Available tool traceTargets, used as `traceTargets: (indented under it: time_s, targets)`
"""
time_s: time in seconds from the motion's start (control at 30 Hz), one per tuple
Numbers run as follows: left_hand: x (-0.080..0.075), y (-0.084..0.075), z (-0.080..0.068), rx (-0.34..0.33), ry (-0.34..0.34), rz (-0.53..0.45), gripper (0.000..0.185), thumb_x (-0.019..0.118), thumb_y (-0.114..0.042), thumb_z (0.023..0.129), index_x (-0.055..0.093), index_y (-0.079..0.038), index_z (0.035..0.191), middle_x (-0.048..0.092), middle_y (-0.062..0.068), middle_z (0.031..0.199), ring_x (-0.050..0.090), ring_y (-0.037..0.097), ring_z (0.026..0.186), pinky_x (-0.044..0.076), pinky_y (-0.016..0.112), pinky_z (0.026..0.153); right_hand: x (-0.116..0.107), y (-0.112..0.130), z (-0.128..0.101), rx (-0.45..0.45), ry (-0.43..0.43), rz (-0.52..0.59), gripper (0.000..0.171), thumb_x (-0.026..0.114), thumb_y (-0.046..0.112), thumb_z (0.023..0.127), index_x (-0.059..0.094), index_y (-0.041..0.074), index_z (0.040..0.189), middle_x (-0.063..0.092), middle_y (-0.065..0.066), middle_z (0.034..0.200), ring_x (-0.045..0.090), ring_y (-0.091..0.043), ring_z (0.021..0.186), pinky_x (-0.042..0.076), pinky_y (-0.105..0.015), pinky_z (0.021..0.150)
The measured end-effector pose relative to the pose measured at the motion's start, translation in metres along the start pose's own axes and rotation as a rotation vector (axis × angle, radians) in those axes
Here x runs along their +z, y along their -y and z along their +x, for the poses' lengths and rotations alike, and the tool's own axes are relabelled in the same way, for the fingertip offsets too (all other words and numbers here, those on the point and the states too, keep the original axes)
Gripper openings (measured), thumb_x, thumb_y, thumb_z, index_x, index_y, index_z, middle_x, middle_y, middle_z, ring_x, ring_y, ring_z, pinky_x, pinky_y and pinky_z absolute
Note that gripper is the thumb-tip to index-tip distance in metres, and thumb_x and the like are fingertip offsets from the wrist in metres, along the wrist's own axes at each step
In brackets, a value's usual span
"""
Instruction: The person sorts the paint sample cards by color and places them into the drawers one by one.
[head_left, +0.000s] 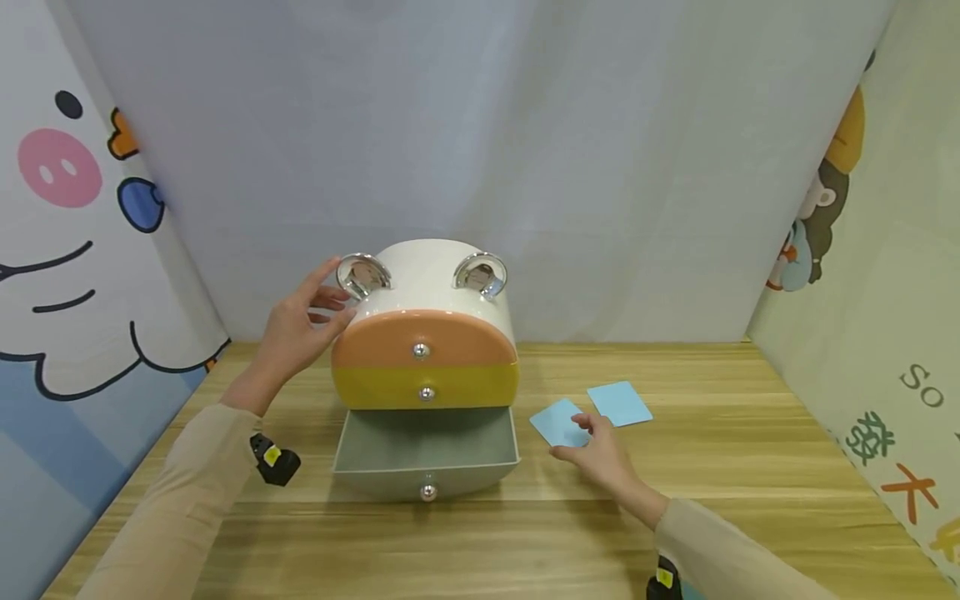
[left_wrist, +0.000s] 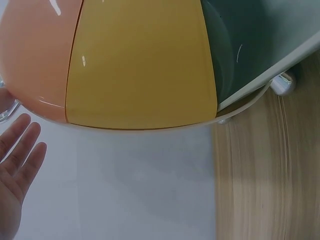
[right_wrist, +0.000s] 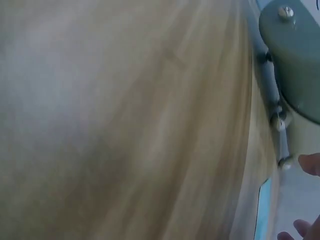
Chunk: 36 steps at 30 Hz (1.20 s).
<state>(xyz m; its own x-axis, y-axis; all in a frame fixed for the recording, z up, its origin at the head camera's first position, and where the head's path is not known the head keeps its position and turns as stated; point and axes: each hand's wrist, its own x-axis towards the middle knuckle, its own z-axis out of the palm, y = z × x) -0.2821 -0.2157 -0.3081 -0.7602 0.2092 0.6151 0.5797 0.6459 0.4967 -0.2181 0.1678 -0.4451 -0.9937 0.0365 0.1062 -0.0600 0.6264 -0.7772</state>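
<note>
Steadying the drawer box (head_left: pixel 427 333) with my left hand (head_left: pixel 300 329) — fingers straight against its upper left side. My right hand (head_left: pixel 600 454) rests relaxed fingertips on the nearer blue card (head_left: pixel 557 421) — gripping nothing — beside the open bottom drawer (head_left: pixel 426 454).

Cartoon wall panels (head_left: pixel 67 217), wooden table (head_left: pixel 750 467)

The left hand (head_left: pixel 300 329) is raised, its fingers straight and spread, the sleeved forearm slanting up from the near left corner of the table. The right hand (head_left: pixel 600 454) lies low toward the right side — palm down, fingers relaxed and stretched forward — its sleeved forearm coming in from the near right edge.
</note>
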Motion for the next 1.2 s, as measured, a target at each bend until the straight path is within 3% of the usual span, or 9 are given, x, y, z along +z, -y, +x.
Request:
traceTargets:
  time_s: [0.27,0.47,0.6,0.77,0.9,1.03,1.2]
  targets:
    - [-0.001,0.002,0.0,0.008,0.002,-0.013,0.066,0.062,-0.006,0.085,0.03,-0.01,0.142,0.061,0.02,0.103,0.06,0.033,0.089,0.052,0.049,0.071,0.0,-0.013,0.028,0.022,0.011,-0.287,0.087,0.081,0.036,0.06,0.046,-0.014,0.123,0.048,-0.028,0.112,0.044,-0.04,0.101,0.042,-0.045,0.079]
    - [0.0,0.003,0.0,0.009,-0.001,-0.009,0.066,0.062,-0.006,0.084,0.03,-0.01,0.142,0.062,0.021,0.103,0.06,0.034,0.089,0.052,0.05,0.071,0.002,-0.015,0.032,0.012,0.047,-0.402,0.083,0.082,0.04,0.057,0.052,-0.014,0.112,0.047,-0.022,0.095,0.044,-0.033,0.087,0.041,-0.038,0.066]
    - [0.0,0.003,-0.001,0.005,0.002,-0.008,0.066,0.062,-0.007,0.085,0.029,-0.011,0.143,0.061,0.02,0.103,0.06,0.034,0.09,0.052,0.049,0.072,0.002,-0.016,0.034,0.007,0.046,-0.414,0.077,0.083,0.037,0.056,0.056,-0.014,0.107,0.047,-0.019,0.089,0.042,-0.032,0.085,0.039,-0.036,0.065]
    - [0.0,0.003,0.0,0.001,0.002,-0.013,0.067,0.062,-0.007,0.085,0.029,-0.012,0.143,0.061,0.02,0.103,0.06,0.033,0.09,0.052,0.049,0.072,0.001,-0.015,0.035,0.024,0.043,-0.335,0.076,0.083,0.031,0.059,0.051,-0.013,0.112,0.05,-0.023,0.097,0.044,-0.037,0.092,0.041,-0.04,0.071]
    - [0.0,0.003,0.0,0.005,-0.001,-0.018,0.066,0.062,-0.006,0.085,0.03,-0.011,0.142,0.062,0.02,0.103,0.06,0.033,0.089,0.052,0.049,0.071,-0.003,-0.014,0.036,0.08,0.042,-0.144,0.056,0.076,0.012,0.069,0.05,-0.011,0.113,0.053,-0.027,0.106,0.048,-0.038,0.099,0.045,-0.044,0.08]
    - [0.0,0.003,0.0,0.009,-0.002,-0.023,0.066,0.062,-0.006,0.084,0.031,-0.011,0.142,0.062,0.02,0.103,0.06,0.034,0.089,0.052,0.049,0.071,-0.012,-0.011,0.039,0.148,0.055,0.1,0.033,0.059,-0.007,0.076,0.055,-0.012,0.108,0.056,-0.022,0.098,0.051,-0.028,0.089,0.047,-0.033,0.072]
    - [0.0,0.003,0.0,0.007,-0.001,-0.018,0.066,0.062,-0.006,0.084,0.031,-0.01,0.142,0.061,0.02,0.103,0.06,0.034,0.089,0.052,0.05,0.071,-0.037,0.004,0.041,0.185,0.134,0.249,0.032,0.046,-0.009,0.083,0.054,-0.012,0.114,0.052,-0.014,0.093,0.047,-0.017,0.077,0.046,-0.027,0.062]
